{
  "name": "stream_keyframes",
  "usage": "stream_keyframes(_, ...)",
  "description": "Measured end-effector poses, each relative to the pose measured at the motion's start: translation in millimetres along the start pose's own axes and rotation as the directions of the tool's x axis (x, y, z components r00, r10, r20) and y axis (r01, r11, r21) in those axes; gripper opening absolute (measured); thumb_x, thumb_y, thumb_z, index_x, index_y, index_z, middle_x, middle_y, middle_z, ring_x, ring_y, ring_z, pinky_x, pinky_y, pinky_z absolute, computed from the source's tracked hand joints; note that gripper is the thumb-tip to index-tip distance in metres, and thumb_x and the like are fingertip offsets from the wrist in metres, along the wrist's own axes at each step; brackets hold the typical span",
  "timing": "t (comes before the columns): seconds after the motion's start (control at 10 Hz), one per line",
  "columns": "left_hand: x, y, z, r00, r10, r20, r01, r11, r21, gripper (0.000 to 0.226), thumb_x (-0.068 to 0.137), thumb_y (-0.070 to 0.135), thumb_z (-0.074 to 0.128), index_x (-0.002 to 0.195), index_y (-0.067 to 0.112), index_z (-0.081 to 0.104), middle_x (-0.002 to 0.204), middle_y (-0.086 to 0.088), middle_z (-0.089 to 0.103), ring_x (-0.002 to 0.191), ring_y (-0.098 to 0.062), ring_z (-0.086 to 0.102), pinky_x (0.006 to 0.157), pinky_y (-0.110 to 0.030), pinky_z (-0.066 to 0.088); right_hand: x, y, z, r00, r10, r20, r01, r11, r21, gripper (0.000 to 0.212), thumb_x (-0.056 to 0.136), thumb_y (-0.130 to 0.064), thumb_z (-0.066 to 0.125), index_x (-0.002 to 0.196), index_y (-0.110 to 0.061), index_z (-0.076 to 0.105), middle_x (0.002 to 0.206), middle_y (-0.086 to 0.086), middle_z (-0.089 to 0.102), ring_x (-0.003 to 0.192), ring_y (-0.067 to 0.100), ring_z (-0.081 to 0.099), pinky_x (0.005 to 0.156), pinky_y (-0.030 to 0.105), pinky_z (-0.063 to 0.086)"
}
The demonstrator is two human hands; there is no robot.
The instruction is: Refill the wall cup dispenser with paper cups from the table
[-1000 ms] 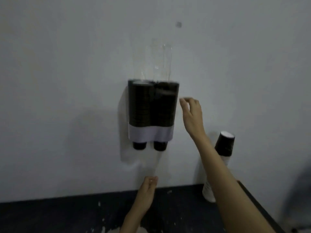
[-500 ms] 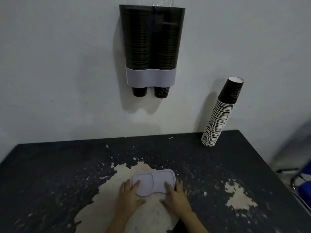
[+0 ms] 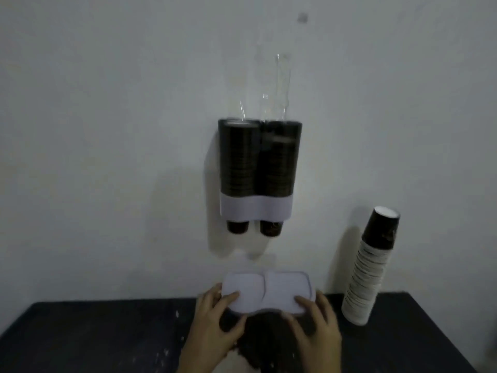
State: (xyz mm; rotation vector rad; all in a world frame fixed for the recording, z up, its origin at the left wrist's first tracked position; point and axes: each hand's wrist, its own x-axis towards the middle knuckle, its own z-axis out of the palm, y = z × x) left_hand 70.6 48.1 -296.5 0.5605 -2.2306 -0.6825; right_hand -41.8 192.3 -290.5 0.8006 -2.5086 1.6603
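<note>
The wall cup dispenser (image 3: 256,208) has two clear tubes, each holding a stack of dark paper cups, with a white band near the bottom and a cup poking out below each tube. The tube tops stand uncovered. I hold the white double-oval dispenser lid (image 3: 269,289) in the air below the dispenser. My left hand (image 3: 215,324) grips its left end, thumb on top. My right hand (image 3: 314,327) grips its right end. A leaning stack of paper cups (image 3: 368,267) rests on the table against the wall at the right.
The dark table (image 3: 94,335) with chipped paint spans the bottom of the view and meets a plain white wall (image 3: 107,130).
Half a second ago the lid lay flat on the table under my fingers. Now both hands have lifted it off the table toward the wall, and my view has tilted up.
</note>
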Motion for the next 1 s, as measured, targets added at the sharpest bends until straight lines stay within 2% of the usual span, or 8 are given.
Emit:
stream_keyframes(0.1, 67, 54, -52, 0.977, 0.133, -0.168, -0.127, 0.991, 0.041, 0.049, 0.063, 0.044, 0.059, 0.107, 0.024, 0.066, 0.108, 0.003, 0.046, 0.097, 0.003, 0.035, 0.093, -0.003, 0.028, 48, -72, -33, 0.934, -0.273, -0.230, 0.281, 0.960, 0.003, 0.037, 0.061, -0.013, 0.083, 0.096, -0.020, 0.071, 0.127, 0.013, 0.053, 0.117, 0.031, 0.051, 0.093, 0.027, 0.037)
stream_keyframes(0.2, 126, 103, -98, 0.931, 0.215, -0.295, -0.196, 0.976, 0.094, 0.047, 0.069, 0.036, 0.065, 0.109, 0.012, 0.067, 0.111, -0.008, 0.054, 0.104, -0.008, 0.039, 0.092, 0.005, 0.019, 95, -142, -63, 0.864, -0.421, -0.278, 0.444, 0.896, 0.024, 0.030, 0.070, -0.025, 0.077, 0.099, -0.021, 0.067, 0.123, 0.000, 0.050, 0.115, 0.017, 0.044, 0.086, 0.009, 0.026)
stream_keyframes(0.3, 174, 132, -128, 0.915, 0.220, -0.338, -0.189, 0.974, 0.124, 0.044, 0.076, 0.025, 0.069, 0.116, 0.009, 0.062, 0.124, -0.018, 0.053, 0.118, -0.026, 0.042, 0.095, -0.010, 0.026, 141, -189, -72, 0.853, -0.451, -0.264, 0.480, 0.876, 0.056, 0.032, 0.075, -0.033, 0.072, 0.104, -0.020, 0.066, 0.128, 0.005, 0.053, 0.122, 0.021, 0.043, 0.087, 0.013, 0.027)
stream_keyframes(0.4, 214, 139, -137, 0.932, 0.169, -0.320, -0.133, 0.982, 0.131, 0.043, 0.081, 0.024, 0.065, 0.121, 0.009, 0.058, 0.130, -0.019, 0.049, 0.126, -0.028, 0.035, 0.100, -0.022, 0.028, 182, -212, -63, 0.865, -0.451, -0.220, 0.470, 0.882, 0.040, 0.035, 0.077, -0.041, 0.068, 0.104, -0.018, 0.065, 0.121, 0.007, 0.061, 0.116, 0.028, 0.051, 0.097, 0.034, 0.041)
stream_keyframes(0.6, 261, 120, -132, 0.989, 0.064, -0.135, -0.030, 0.971, 0.239, 0.045, 0.087, 0.033, 0.054, 0.127, 0.012, 0.051, 0.131, -0.019, 0.045, 0.128, -0.028, 0.030, 0.105, -0.030, 0.029, 219, -221, -43, 0.952, -0.301, -0.052, 0.293, 0.948, -0.125, 0.041, 0.085, -0.049, 0.056, 0.113, -0.020, 0.056, 0.129, 0.010, 0.053, 0.124, 0.031, 0.043, 0.108, 0.057, 0.027)
stream_keyframes(0.8, 264, 120, -128, 0.993, 0.103, -0.056, -0.075, 0.928, 0.365, 0.050, 0.086, 0.044, 0.050, 0.127, 0.014, 0.050, 0.132, -0.016, 0.044, 0.129, -0.026, 0.028, 0.104, -0.031, 0.031, 216, -223, -47, 0.976, -0.215, -0.028, 0.205, 0.956, -0.210, 0.042, 0.084, -0.048, 0.054, 0.116, -0.020, 0.052, 0.131, 0.012, 0.049, 0.130, 0.033, 0.034, 0.112, 0.061, 0.015)
stream_keyframes(0.9, 265, 124, -129, 0.988, 0.133, -0.072, -0.086, 0.884, 0.459, 0.053, 0.087, 0.052, 0.043, 0.124, 0.015, 0.052, 0.135, -0.017, 0.043, 0.131, -0.027, 0.029, 0.104, -0.037, 0.031, 216, -228, -53, 0.977, -0.210, 0.048, 0.215, 0.935, -0.282, 0.047, 0.086, -0.049, 0.051, 0.122, -0.019, 0.049, 0.134, 0.016, 0.043, 0.130, 0.037, 0.030, 0.112, 0.060, 0.016)
stream_keyframes(1.0, 263, 127, -131, 0.991, 0.108, -0.083, -0.052, 0.864, 0.500, 0.063, 0.087, 0.059, 0.031, 0.132, 0.017, 0.043, 0.148, -0.017, 0.029, 0.138, -0.028, 0.022, 0.111, -0.041, 0.021, 210, -233, -72, 0.966, -0.257, 0.038, 0.260, 0.946, -0.195, 0.053, 0.087, -0.049, 0.052, 0.130, -0.020, 0.046, 0.139, 0.019, 0.038, 0.131, 0.038, 0.030, 0.110, 0.050, 0.023)
